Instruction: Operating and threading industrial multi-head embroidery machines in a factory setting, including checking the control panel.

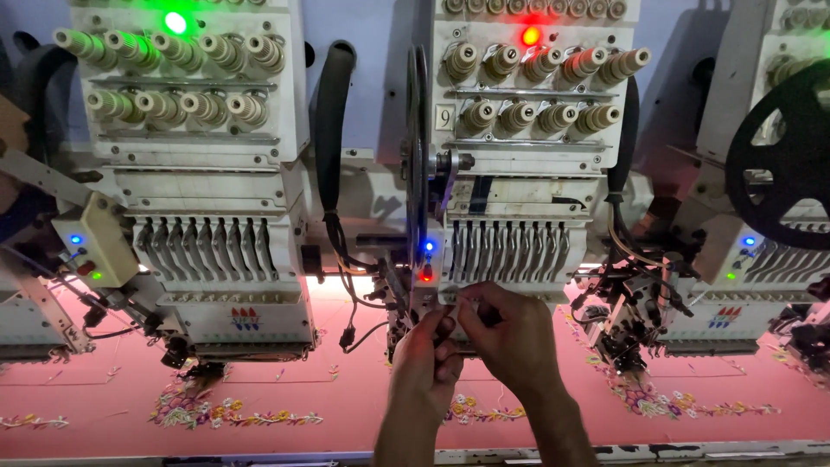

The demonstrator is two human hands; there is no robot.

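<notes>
Both my hands reach up to the lower front of the middle embroidery head [519, 216], just under its row of thread levers. My left hand [428, 350] has its fingers pinched together near the needle area, apparently on a fine thread that is too thin to make out. My right hand [510, 333] is curled beside it, fingertips pinched at the head's lower edge. A red lamp [531, 36] glows on top of this head.
Pink fabric [346, 406] with floral embroidery lies stretched under the heads. Another head [199, 173] with a green lamp stands at left, a third [761, 216] with a black reel at right. Cables [333, 138] hang between them. The frame's edge [657, 451] runs along the bottom.
</notes>
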